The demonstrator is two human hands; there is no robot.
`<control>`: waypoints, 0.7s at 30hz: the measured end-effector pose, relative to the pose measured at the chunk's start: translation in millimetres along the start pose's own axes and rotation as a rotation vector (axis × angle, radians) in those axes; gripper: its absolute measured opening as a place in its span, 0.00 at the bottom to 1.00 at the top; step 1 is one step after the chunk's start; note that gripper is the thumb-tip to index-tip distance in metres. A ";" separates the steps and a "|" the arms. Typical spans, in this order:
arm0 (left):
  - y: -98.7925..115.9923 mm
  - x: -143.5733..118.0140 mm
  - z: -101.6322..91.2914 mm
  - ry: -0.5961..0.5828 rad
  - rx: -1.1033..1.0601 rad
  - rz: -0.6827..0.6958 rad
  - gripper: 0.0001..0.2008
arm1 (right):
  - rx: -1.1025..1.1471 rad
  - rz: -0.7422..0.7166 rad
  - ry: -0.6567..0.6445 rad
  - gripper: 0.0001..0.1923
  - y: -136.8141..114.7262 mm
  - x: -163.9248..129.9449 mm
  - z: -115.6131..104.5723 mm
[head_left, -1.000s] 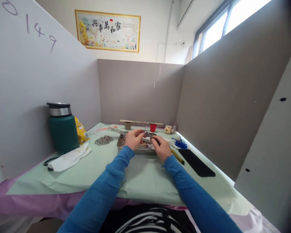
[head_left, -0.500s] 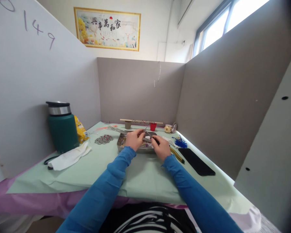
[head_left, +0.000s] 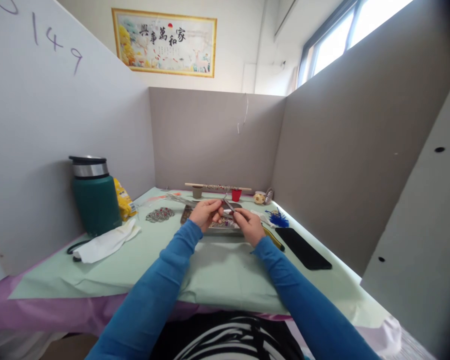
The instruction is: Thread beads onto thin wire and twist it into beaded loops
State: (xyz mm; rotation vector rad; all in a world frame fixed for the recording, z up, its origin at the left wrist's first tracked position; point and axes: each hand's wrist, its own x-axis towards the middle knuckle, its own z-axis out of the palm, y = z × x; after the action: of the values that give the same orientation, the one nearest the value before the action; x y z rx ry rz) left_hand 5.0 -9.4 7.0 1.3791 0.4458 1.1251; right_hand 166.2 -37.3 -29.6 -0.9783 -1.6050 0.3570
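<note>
Over the metal tray (head_left: pixel 225 229), my left hand (head_left: pixel 206 214) has thumb and forefinger pinched on a thin silvery wire piece (head_left: pixel 224 196), too small to make out in full. My right hand (head_left: pixel 249 225) is closed round a slim pointed metal tool (head_left: pixel 229 204); my fingers hide its rear part, so I cannot tell its exact kind. The tool's tip points up and left, close to my left fingertips; whether it touches the wire I cannot tell. Small mixed beads (head_left: pixel 218 224) lie in the tray below both hands.
Thin wires (head_left: pixel 178 199) and a beaded metal heap (head_left: pixel 160 215) lie left. A rod with strung pieces (head_left: pixel 217 187) spans a beige cup (head_left: pixel 197 192) and a red cup (head_left: pixel 236 195). Yellow-handled pliers (head_left: pixel 274 240), blue tassels (head_left: pixel 278 218) and a black phone-like slab (head_left: pixel 303 248) lie right; a green bottle (head_left: pixel 95 200) stands left.
My left hand has turned and drawn slightly left, showing more of its fingers. The tool in my right hand shows more clearly between the hands. The view has shifted slightly.
</note>
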 end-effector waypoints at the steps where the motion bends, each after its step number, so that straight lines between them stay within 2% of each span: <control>1: 1.7 -0.9 0.1 -0.009 -0.042 -0.027 0.11 | 0.044 0.017 -0.017 0.16 -0.4 0.0 -0.2; 6: 4.2 -2.3 0.9 0.003 -0.160 -0.085 0.10 | 0.221 0.154 -0.081 0.17 -7.0 0.0 0.1; 9: 1.8 -0.5 1.0 0.024 -0.153 -0.049 0.10 | 0.265 0.190 -0.104 0.17 -9.2 0.4 1.2; 17: -1.9 2.5 0.8 0.183 -0.004 0.054 0.17 | -0.014 0.032 0.069 0.15 3.7 1.9 4.1; 21: -3.9 2.9 2.8 0.229 0.146 0.115 0.16 | -0.138 -0.045 0.111 0.15 2.7 1.2 4.4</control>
State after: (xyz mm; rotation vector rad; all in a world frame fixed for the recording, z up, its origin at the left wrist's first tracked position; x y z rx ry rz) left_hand 10.0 -7.8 5.1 1.4219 0.6299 1.3752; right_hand 163.2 -33.6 -31.9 -1.0460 -1.5638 0.1600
